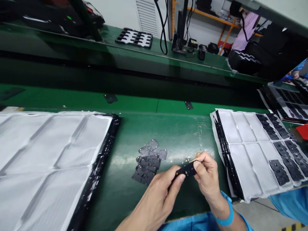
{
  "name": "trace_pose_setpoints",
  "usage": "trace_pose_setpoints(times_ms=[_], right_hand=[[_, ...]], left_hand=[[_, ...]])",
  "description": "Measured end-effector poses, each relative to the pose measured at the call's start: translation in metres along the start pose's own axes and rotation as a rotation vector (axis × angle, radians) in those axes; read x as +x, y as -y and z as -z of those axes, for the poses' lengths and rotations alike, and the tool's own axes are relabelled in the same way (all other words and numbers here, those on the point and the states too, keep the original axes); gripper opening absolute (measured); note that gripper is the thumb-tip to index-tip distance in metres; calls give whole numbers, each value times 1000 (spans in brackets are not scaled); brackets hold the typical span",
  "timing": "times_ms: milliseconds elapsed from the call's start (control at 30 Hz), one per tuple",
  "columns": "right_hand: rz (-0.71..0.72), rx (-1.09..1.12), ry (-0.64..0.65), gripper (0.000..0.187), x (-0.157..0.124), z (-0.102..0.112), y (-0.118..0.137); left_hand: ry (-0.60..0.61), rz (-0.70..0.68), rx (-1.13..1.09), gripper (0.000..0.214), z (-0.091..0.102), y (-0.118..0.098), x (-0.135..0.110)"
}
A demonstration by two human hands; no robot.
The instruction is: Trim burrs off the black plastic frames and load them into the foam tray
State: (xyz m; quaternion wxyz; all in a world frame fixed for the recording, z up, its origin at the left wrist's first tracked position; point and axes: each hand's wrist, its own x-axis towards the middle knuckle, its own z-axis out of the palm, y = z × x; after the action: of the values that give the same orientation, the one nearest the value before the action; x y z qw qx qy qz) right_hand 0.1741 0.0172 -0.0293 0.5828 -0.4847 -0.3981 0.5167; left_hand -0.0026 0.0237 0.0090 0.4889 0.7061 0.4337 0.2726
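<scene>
Work judged partway. Black part (186, 170) gripped at lower centre: one end pinched by left hand (160, 192), other by right hand (207, 175). Several pockets of tray (247, 165), right of frame, occupied by similar parts (288, 160); pile (149, 163) left loose on counter (120, 200), lower centre.

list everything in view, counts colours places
held part: one, black, lower centre
loose parts: several, dark, left of held part
stray parts: at least two, dark, green strip
left tray stack: one, white and black, left
right tray stack: one, white and black, right
farther trays: several, white, far right
shelf tray: one, black and white, back shelf
mouse: at least one, black, back shelf
shelving: one, orange, upper right
red item: one, red, right edge
bench: one, green, centre
left hand: one, bare, lower centre
right hand: one, bare, right of centre
wristband: one, blue, right wrist
</scene>
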Motion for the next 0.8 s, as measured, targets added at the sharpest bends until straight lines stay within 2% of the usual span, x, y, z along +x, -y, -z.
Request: trace_pose_setpoints(times_ms=[167, 267, 333, 533, 800], right_hand=[[-25, -40, -85, 34, -8, -4, 3], [-38, -60, -88, 33, -12, -5, 5], [6, -97, -75, 31, -15, -7, 5], [135, -197, -30, 18, -24, -10, 3], [184, -232, 17, 13, -26, -8, 4]], left_hand=[[41, 132, -130, 32, 1, 6, -8], [5, 193, -208, 33, 0, 10, -9], [-22, 209, -247, 32, -1, 11, -8], [-65, 118, -304, 34, -7, 16, -4], [-103, 58, -339, 43, -10, 24, -3]])
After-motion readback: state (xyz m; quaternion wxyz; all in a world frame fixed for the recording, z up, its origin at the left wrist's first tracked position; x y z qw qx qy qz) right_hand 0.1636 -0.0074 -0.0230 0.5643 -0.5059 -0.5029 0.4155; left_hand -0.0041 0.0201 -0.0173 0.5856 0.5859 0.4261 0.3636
